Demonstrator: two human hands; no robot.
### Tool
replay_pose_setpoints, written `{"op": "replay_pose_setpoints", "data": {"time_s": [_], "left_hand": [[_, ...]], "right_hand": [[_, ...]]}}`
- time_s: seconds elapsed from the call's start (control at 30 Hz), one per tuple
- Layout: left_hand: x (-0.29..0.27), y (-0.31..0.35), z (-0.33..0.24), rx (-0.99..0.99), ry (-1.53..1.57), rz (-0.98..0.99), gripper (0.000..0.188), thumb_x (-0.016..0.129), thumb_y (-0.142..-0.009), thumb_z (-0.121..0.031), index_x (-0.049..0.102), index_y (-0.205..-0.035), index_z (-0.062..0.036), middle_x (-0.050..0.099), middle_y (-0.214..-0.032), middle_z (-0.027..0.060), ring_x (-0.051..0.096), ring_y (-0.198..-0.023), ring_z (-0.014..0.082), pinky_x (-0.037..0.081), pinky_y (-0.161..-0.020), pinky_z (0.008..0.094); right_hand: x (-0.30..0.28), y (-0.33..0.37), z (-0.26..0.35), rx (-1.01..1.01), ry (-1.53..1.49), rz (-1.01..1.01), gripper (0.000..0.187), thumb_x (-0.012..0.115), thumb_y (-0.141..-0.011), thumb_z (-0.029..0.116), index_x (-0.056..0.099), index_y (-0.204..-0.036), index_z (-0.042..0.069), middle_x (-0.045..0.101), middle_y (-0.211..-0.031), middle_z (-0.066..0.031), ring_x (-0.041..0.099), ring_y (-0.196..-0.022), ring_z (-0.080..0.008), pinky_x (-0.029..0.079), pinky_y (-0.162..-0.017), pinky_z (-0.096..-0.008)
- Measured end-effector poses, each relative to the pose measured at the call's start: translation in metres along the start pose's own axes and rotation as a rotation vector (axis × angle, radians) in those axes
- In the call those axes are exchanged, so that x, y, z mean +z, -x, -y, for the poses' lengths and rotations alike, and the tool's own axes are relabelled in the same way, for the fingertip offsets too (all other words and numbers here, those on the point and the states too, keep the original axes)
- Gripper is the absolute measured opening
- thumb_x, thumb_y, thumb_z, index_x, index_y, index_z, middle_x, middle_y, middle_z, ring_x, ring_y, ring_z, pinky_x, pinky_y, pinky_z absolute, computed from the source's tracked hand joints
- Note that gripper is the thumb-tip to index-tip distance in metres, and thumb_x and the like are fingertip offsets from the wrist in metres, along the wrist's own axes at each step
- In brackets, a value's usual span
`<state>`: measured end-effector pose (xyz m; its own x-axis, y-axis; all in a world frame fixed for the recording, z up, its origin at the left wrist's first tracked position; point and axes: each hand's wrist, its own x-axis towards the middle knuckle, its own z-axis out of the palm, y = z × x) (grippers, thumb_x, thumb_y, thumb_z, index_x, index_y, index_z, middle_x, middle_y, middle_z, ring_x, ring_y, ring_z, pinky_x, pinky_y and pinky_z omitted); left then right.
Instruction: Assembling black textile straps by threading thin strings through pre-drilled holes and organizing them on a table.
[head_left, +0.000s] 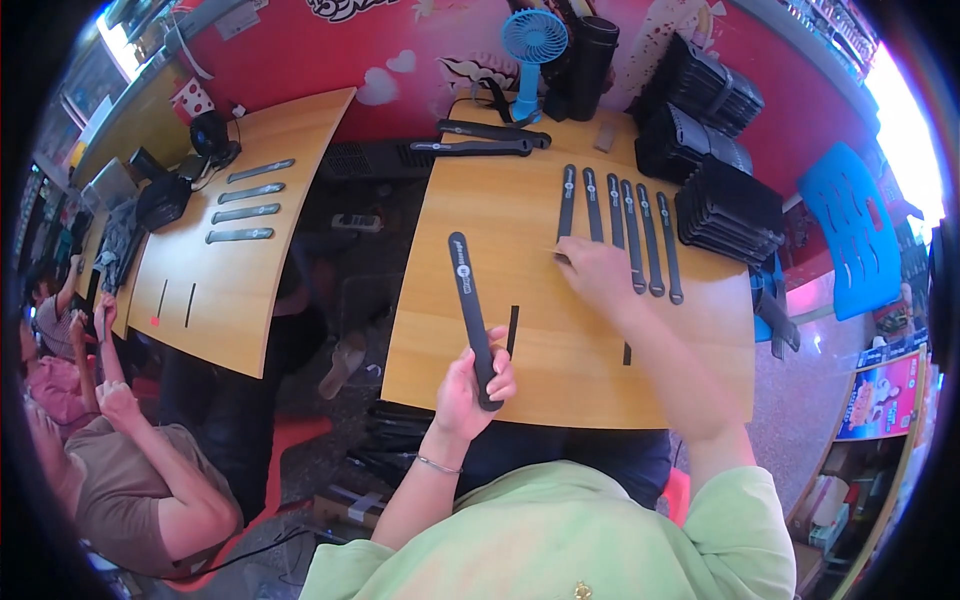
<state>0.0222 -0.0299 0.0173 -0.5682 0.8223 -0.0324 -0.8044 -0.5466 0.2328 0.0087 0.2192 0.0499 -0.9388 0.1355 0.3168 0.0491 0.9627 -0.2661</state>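
My left hand (466, 392) has its fingers closed round the near end of a black strap (466, 290), raised at the near left of the table (565, 375). My right hand (600, 277) is at the leftmost of six straps (651, 240) in a row, fingers curled together; I can't tell whether they grip it. Right of the row stands a black stack (728, 212).

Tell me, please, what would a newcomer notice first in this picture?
The bright blue fan at the far edge of the table probably catches the eye first. In front, the left hand holds up a black strap; the right hand is at six straps lying in a row. On the right stands a blue chair.
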Motion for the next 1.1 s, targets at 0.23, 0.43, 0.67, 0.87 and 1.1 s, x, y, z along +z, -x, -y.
{"op": "replay_pose_setpoints", "data": {"time_s": [0.23,0.43,0.67,0.87,1.1], "left_hand": [[0.0,-0.003,0.008,0.181,-0.129,-0.126,0.039,0.039,-0.097,-0.028,0.038,-0.13,-0.0072,0.05,-0.092,0.0048,0.05,-0.08,0.0183,0.044,-0.075,0.0343],[0.005,0.002,0.01,0.172,-0.2,-0.076,0.038,0.036,-0.098,-0.029,0.034,-0.133,-0.0149,0.055,-0.109,0.0086,0.056,-0.102,0.0273,0.046,-0.091,0.0507],[0.001,0.004,0.016,0.165,-0.184,-0.007,0.039,0.036,-0.099,-0.022,0.027,-0.137,-0.0206,0.055,-0.107,0.0097,0.056,-0.104,0.0275,0.049,-0.089,0.0489],[-0.005,-0.001,0.022,0.211,-0.349,-0.041,0.032,0.044,-0.096,-0.011,0.044,-0.128,-0.0062,0.057,-0.105,0.0104,0.057,-0.104,0.0233,0.05,-0.088,0.0362],[-0.006,-0.001,0.025,0.186,-0.35,-0.133,0.024,0.05,-0.094,-0.012,0.054,-0.115,-0.001,0.064,-0.092,0.0083,0.064,-0.09,0.0188,0.053,-0.077,0.0266]], "right_hand": [[0.002,0.011,-0.002,-0.022,0.061,-0.011,0.033,0.065,-0.078,0.034,0.06,-0.096,0.007,0.062,-0.106,-0.006,0.063,-0.085,-0.0261,0.051,-0.069,-0.0361],[-0.01,0.018,-0.004,0.049,0.051,0.019,0.035,0.069,-0.074,0.034,0.063,-0.096,0.008,0.062,-0.113,-0.0076,0.063,-0.09,-0.0254,0.051,-0.073,-0.0342],[-0.042,0.037,0.034,0.02,-0.137,-0.019,0.029,0.064,-0.081,0.029,0.063,-0.101,0.008,0.062,-0.106,-0.0085,0.063,-0.086,-0.026,0.05,-0.07,-0.033],[-0.057,0.093,0.073,-0.003,-0.433,0.064,0.026,0.055,-0.087,0.014,0.061,-0.112,0.01,0.065,-0.086,-0.0119,0.064,-0.077,-0.0262,0.049,-0.068,-0.0325],[-0.052,0.128,0.101,0.238,-0.572,0.193,0.033,0.053,-0.088,0.009,0.054,-0.121,0.012,0.065,-0.075,-0.0102,0.064,-0.066,-0.0201,0.048,-0.061,-0.0284]]}}
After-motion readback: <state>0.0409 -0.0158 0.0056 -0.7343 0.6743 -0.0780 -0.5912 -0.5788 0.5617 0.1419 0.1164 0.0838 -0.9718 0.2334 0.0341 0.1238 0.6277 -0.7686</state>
